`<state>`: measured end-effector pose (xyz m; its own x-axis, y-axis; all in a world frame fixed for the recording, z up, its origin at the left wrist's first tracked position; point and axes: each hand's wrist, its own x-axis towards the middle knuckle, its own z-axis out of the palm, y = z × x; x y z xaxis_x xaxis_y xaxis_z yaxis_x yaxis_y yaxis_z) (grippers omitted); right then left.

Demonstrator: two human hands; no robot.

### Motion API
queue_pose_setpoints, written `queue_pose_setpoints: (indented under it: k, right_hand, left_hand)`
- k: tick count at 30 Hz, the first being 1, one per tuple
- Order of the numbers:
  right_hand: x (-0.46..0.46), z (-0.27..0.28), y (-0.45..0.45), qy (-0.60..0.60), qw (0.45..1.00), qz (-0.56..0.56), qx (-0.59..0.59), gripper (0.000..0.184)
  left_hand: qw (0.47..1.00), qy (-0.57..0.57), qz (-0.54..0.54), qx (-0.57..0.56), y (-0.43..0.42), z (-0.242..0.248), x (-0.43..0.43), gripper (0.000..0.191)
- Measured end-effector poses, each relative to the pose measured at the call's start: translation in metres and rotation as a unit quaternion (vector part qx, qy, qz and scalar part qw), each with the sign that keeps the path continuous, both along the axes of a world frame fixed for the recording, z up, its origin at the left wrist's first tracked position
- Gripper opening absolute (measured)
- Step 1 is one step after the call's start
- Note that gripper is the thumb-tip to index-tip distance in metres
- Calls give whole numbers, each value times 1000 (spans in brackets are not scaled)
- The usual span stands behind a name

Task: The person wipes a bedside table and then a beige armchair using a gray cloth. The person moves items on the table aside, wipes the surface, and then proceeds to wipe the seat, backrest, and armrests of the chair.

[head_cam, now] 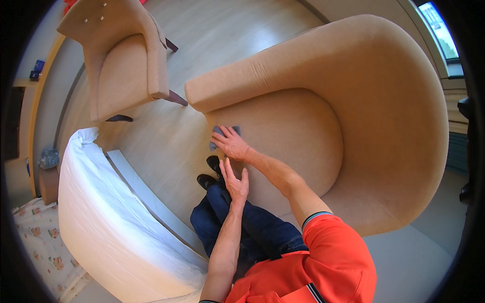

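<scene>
My right hand (232, 144) lies flat with fingers spread on a folded grey cloth (215, 143), pressing it against the front edge of the seat of a tan upholstered armchair (295, 125). Part of the cloth is hidden under the fingers. My left hand (235, 182) is beside the front of the seat, just nearer to my body than the right, with its fingers apart and nothing in it. Whether it touches the chair cannot be told.
A tan upholstered chair with dark legs (125, 68) stands at upper left. A large white-covered piece (110, 212), probably a mattress or bed, lies to my left, with a long pale board (151, 200) alongside. A window (441, 34) is at upper right.
</scene>
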<state>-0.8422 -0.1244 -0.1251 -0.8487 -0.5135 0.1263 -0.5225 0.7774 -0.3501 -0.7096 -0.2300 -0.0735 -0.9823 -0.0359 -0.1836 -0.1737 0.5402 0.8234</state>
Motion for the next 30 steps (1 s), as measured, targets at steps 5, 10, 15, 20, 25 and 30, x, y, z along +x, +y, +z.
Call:
queue_pose_setpoints:
  k: [5, 10, 15, 20, 25, 30]
  right_hand:
    - [9, 0, 10, -18, 1000, 23, 7, 61]
    - [32, 0, 88, 21, 995, -95, -31, 59]
    - [80, -3, 168, 8, 935, -355, -3, 50]
    - [85, -5, 147, 57, 917, -392, -43, 49]
    - [54, -7, 41, -3, 995, -94, -35, 55]
    - [43, 0, 19, -10, 997, 32, -68, 58]
  left_hand:
    - [999, 39, 16, 15, -1, 5, -3, 83]
    - [997, 60, -46, -13, -2, 9, -5, 91]
    - [989, 36, -107, -92, 0, 10, 1, 98]
    - [987, 33, -74, -135, 1, 8, 5, 101]
    - [988, 36, -54, -142, -3, 4, 5, 101]
    - [983, 58, -73, -159, -5, 7, 2, 101]
